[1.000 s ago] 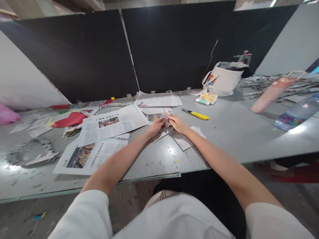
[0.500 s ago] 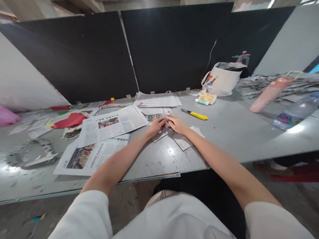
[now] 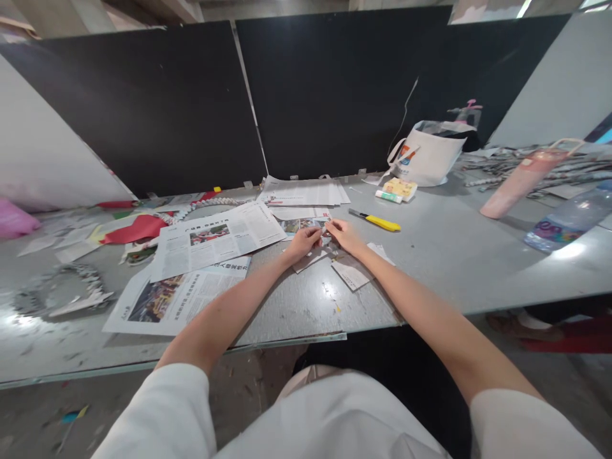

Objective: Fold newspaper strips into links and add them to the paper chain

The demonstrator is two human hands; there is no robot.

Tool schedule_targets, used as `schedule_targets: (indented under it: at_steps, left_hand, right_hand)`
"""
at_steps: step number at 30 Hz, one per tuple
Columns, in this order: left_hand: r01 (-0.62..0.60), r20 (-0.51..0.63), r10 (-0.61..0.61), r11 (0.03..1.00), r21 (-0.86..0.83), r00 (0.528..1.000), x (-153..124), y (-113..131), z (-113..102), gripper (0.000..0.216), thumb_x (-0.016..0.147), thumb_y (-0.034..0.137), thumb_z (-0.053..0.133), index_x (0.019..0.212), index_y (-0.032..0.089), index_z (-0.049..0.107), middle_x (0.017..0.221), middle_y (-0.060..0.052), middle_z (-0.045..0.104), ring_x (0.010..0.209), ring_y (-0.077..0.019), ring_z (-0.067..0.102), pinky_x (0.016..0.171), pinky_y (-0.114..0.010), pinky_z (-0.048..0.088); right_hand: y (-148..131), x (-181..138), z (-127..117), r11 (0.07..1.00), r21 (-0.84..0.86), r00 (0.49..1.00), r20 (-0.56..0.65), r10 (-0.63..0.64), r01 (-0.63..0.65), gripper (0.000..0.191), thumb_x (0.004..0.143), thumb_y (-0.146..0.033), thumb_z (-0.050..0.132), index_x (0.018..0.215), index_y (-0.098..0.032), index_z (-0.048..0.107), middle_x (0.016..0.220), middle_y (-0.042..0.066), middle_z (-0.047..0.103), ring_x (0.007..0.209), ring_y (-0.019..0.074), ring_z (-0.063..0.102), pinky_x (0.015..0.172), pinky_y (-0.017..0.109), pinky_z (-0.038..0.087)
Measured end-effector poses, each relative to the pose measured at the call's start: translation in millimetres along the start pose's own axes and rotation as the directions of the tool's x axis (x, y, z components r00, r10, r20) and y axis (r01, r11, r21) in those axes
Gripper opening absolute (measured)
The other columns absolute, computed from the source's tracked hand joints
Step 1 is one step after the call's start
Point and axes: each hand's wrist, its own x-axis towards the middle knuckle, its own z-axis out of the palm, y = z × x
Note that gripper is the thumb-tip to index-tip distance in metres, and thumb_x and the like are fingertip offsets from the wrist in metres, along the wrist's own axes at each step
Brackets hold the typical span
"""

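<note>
My left hand (image 3: 307,241) and my right hand (image 3: 345,235) are close together above the table, fingers closed in a pinch. Between their fingertips is a small pale bit that looks like paper; fingers hide most of it. Below my left hand lies a white paper piece (image 3: 310,260). Partly under my right wrist rests a printed paper piece (image 3: 352,273). Just beyond the hands is a sheet with colour photos (image 3: 299,225). A yellow utility knife (image 3: 382,222) lies beyond my right hand, its dark end pointing left.
Newspaper sheets (image 3: 224,237) overlap on the left, near a braided paper ring (image 3: 90,280) and red paper (image 3: 138,229). A glue stick (image 3: 388,196) lies before a white bag (image 3: 425,156). A pink bottle (image 3: 521,185) and clear plastic bottle (image 3: 564,223) are at right.
My right hand has shifted slightly to the right and its fingers, stretched toward the left hand before, are now drawn in. My left hand stays almost where it was.
</note>
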Motion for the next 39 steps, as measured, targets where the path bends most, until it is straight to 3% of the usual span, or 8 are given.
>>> schedule_targets:
  at_steps: [15, 18, 32, 39]
  left_hand:
    - [-0.006, 0.017, 0.006, 1.0, 0.01, 1.0, 2, -8, -1, 0.045, 0.095, 0.061, 0.06, 0.087, 0.018, 0.07, 0.067, -0.001, 0.064, 0.061, -0.0135, 0.053, 0.062, -0.026, 0.042]
    - [-0.01, 0.026, 0.009, 1.0, 0.018, 1.0, 2, -9, -1, 0.047, 0.095, 0.063, 0.058, 0.083, 0.018, 0.067, 0.068, -0.001, 0.064, 0.062, -0.0131, 0.054, 0.063, -0.026, 0.043]
    - [-0.024, 0.002, 0.023, 0.994, 0.103, 1.0, 5, -13, -2, 0.038, 0.098, 0.051, 0.056, 0.085, 0.018, 0.069, 0.066, 0.0, 0.065, 0.059, -0.0137, 0.053, 0.06, -0.027, 0.039]
    - [-0.022, 0.003, 0.022, 0.997, 0.072, 1.0, 9, -20, -1, 0.039, 0.099, 0.051, 0.054, 0.079, 0.019, 0.064, 0.065, 0.0, 0.062, 0.06, -0.0133, 0.053, 0.063, -0.027, 0.041]
  right_hand:
    - [-11, -2, -2, 1.0, 0.016, 0.999, -0.031, -0.009, 0.009, 0.055, 0.09, -0.074, 0.062, 0.076, -0.021, 0.061, 0.065, -0.001, 0.053, 0.061, 0.0157, 0.044, 0.06, 0.031, 0.035]
    - [-11, -2, -2, 1.0, 0.008, 0.999, -0.034, -0.01, 0.011, 0.055, 0.09, -0.074, 0.062, 0.077, -0.021, 0.061, 0.066, -0.001, 0.054, 0.061, 0.0156, 0.044, 0.06, 0.032, 0.036]
    - [-7, 1, -2, 0.997, -0.059, 0.999, -0.026, -0.041, 0.04, 0.054, 0.093, -0.073, 0.056, 0.079, -0.022, 0.059, 0.069, 0.001, 0.061, 0.063, 0.0181, 0.049, 0.061, 0.033, 0.037]
    - [-5, 0, -1, 0.993, -0.105, 0.996, -0.062, -0.069, 0.062, 0.051, 0.096, -0.07, 0.055, 0.076, -0.023, 0.057, 0.064, 0.0, 0.056, 0.061, 0.0184, 0.048, 0.061, 0.033, 0.037]
